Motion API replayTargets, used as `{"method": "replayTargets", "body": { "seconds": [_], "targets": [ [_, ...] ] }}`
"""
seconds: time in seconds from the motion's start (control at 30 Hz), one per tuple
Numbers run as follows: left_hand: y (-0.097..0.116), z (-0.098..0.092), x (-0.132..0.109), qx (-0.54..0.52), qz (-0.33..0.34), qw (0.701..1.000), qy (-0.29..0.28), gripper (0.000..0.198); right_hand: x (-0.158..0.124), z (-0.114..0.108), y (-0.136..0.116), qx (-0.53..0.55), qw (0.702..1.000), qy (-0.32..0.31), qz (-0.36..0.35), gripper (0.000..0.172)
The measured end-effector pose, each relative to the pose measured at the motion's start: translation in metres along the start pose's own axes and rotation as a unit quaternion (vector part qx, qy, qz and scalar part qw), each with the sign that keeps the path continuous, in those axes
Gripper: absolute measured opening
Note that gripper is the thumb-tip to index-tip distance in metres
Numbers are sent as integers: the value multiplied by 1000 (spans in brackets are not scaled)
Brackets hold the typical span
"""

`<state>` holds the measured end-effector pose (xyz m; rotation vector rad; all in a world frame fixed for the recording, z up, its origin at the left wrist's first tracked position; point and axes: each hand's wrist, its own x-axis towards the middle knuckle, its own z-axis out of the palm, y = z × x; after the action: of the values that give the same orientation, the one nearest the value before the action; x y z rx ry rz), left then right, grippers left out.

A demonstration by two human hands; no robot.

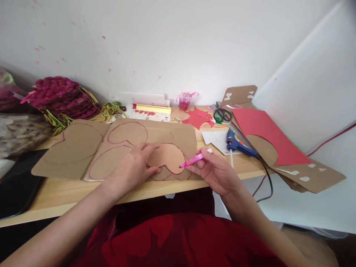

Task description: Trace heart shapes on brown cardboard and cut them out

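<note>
My left hand (pixel 136 165) lies flat with fingers spread, pressing a rounded cardboard cut-out (pixel 168 157) onto a large flattened cardboard sheet (pixel 83 150). My right hand (pixel 215 170) is closed on a pink marker (pixel 194 160); its tip touches the cut-out's lower right edge. Pink outlines of similar rounded shapes are drawn on the sheet, left of and behind the cut-out.
A blue glue gun (pixel 236 144) with a black cord lies to the right, beside red paper (pixel 267 135) on more cardboard. Scissors (pixel 222 114), red paper scraps (pixel 198 118), a pink cup (pixel 184 101) and a dark red flower bundle (pixel 59 97) sit along the wall on the wooden table (pixel 69 194).
</note>
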<state>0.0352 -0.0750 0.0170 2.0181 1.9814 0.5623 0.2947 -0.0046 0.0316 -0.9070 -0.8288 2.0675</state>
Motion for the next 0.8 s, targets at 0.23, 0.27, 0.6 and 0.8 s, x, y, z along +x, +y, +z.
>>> {"method": "replayTargets", "body": {
  "seconds": [0.23, 0.27, 0.6, 0.8],
  "targets": [
    [3, 1, 10, -70, -85, 993, -36, 73, 6, 4, 4, 16, 1000, -15, 1, 29],
    [2, 2, 11, -73, -85, 993, -33, 74, 7, 4, 4, 18, 1000, -15, -1, 28],
    [7, -4, 2, -27, 14, 999, -9, 69, -7, 1, -8, -1, 1000, -12, -10, 24],
    [15, 1, 3, 8, 81, 996, 27, 54, -10, -1, -1, 19, 1000, 14, 3, 24]
  ]
}}
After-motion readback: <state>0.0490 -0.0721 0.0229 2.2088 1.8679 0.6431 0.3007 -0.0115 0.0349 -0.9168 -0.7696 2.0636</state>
